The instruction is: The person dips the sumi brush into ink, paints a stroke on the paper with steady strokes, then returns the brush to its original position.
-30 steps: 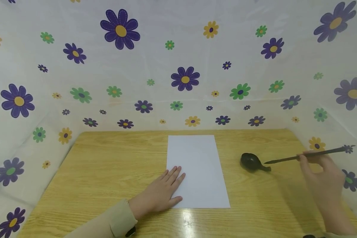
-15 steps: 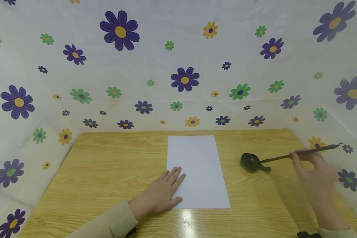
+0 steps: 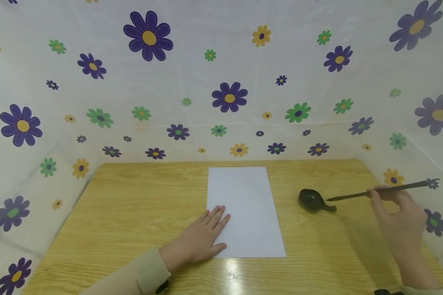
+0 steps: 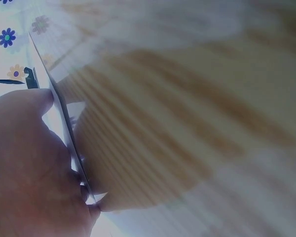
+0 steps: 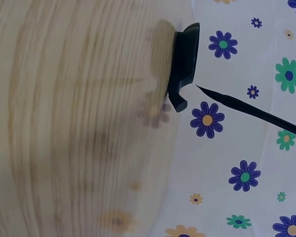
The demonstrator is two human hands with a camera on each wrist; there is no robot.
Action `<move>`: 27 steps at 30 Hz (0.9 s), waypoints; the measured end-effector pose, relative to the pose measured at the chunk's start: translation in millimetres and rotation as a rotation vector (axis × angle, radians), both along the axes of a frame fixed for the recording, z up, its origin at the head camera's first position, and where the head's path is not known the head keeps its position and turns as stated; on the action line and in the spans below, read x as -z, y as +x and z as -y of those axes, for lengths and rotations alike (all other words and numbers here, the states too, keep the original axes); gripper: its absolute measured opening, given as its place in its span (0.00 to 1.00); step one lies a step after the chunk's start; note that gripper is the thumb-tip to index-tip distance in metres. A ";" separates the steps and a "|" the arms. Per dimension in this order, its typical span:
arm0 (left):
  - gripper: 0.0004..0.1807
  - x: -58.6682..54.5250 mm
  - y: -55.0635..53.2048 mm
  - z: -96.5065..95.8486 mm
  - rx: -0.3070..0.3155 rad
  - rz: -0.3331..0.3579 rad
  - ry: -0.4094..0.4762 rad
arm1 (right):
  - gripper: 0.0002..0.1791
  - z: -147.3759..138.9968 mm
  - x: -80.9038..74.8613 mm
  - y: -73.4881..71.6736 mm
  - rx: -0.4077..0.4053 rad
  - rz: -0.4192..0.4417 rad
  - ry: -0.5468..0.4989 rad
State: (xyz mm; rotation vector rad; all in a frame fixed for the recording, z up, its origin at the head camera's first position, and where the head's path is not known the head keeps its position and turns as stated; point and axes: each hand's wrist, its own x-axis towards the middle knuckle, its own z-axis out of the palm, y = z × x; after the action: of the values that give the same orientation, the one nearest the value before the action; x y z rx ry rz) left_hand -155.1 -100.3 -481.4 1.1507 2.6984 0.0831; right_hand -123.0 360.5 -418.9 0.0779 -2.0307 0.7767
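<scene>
My left hand (image 3: 197, 239) lies flat with straight fingers over the lower left part of a white sheet of paper (image 3: 249, 209). In my right hand (image 3: 404, 223) a dark brush (image 3: 402, 188) is pinched between thumb and fingers, held near its middle above the table. Its pointed dark tip reaches left to just beside a small black ink dish (image 3: 310, 200) with a short stub handle. In the right wrist view the brush (image 5: 246, 107) tip hangs near the rim of the dish (image 5: 186, 54), slightly apart from it. The left wrist view shows the paper edge-on beside the left hand (image 4: 29, 163).
The wooden table (image 3: 144, 196) carries the paper in the middle and the dish to its right. A white flowered cloth (image 3: 184, 73) stands as a wall behind and on both sides, with its right side close to my right hand.
My right hand first moved left, bringing the brush tip over the dish's handle side, then moved back right, drawing the tip out. The left hand and paper have stayed put.
</scene>
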 end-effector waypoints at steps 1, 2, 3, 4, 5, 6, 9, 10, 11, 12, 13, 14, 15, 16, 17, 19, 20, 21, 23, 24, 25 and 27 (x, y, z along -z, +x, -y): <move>0.42 -0.2 0.0 0.0 -0.001 0.001 -0.003 | 0.06 0.9 -0.5 -0.2 -0.005 0.001 -0.004; 0.42 0.4 -0.3 0.0 -0.001 0.001 -0.005 | 0.05 2.1 -1.0 -0.3 -0.010 0.005 -0.011; 0.42 1.1 -0.6 0.0 -0.001 0.001 -0.006 | 0.05 3.3 -1.2 -0.9 -0.013 0.009 -0.019; 0.42 1.6 -0.9 0.0 -0.003 0.002 -0.009 | 0.04 4.6 -1.2 -1.5 -0.013 0.016 -0.025; 0.42 2.1 -1.2 -0.1 -0.003 0.003 -0.012 | 0.04 5.7 -1.0 -2.1 -0.008 0.022 -0.026; 0.42 2.9 -1.7 -0.1 -0.002 0.003 -0.014 | 0.04 6.6 -0.5 -2.8 -0.004 0.031 -0.029; 0.42 3.9 -2.1 -0.5 0.001 0.004 -0.013 | 0.05 7.3 3.1 -5.1 0.018 0.030 -0.013; 0.42 3.8 -2.0 -0.7 0.001 0.005 -0.013 | 0.05 6.8 4.4 -5.5 0.024 0.028 -0.004; 0.42 3.9 -2.0 -0.8 0.001 0.007 -0.014 | 0.06 6.3 5.9 -6.1 0.023 0.016 0.001; 0.42 4.0 -1.9 -0.9 0.001 0.009 -0.015 | 0.06 5.6 7.5 -6.4 0.019 0.005 0.005; 0.42 3.6 -1.6 -1.0 0.003 0.007 -0.013 | 0.06 4.9 8.7 -6.6 0.018 -0.003 0.009; 0.42 3.5 -1.5 -1.1 0.002 0.009 -0.013 | 0.07 4.0 9.1 -6.0 0.012 0.001 0.011; 0.42 3.5 -1.4 -1.1 0.002 0.010 -0.014 | 0.07 3.2 9.3 -5.3 0.009 0.003 0.012; 0.42 3.3 -1.3 -1.1 0.001 0.010 -0.017 | 0.07 2.5 9.3 -4.3 0.008 0.004 0.016; 0.42 3.1 -1.3 -1.0 0.001 0.008 -0.019 | 0.07 1.8 9.0 -3.2 0.007 0.007 0.020; 0.42 3.1 -1.5 -0.9 0.001 0.006 -0.022 | 0.08 0.0 7.5 -0.3 0.012 0.020 0.027; 0.42 3.1 -1.8 -0.8 0.000 0.008 -0.024 | 0.09 -0.8 6.3 0.9 0.011 0.020 0.029; 0.42 2.9 -1.8 -0.6 0.000 0.005 -0.025 | 0.09 -1.0 5.6 1.5 0.011 0.012 0.025; 0.42 2.9 -1.8 -0.2 0.002 0.000 -0.020 | 0.10 -1.2 3.7 2.1 0.004 0.002 0.011; 0.42 2.8 -1.7 -0.1 0.003 0.000 -0.015 | 0.10 -1.2 2.6 2.0 -0.001 -0.001 0.005; 0.42 2.5 -1.6 0.1 0.004 -0.003 -0.014 | 0.11 -1.0 1.6 1.7 -0.007 -0.005 -0.001; 0.42 2.6 -1.3 0.5 0.006 -0.009 -0.007 | 0.10 0.8 0.7 0.0 -0.018 -0.029 -0.017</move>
State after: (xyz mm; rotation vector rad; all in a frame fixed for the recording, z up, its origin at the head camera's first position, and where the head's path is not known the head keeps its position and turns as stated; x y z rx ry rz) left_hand -156.4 -100.7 -483.9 1.1601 2.7000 0.0672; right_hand -122.9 359.7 -419.5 0.0972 -1.9985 0.8001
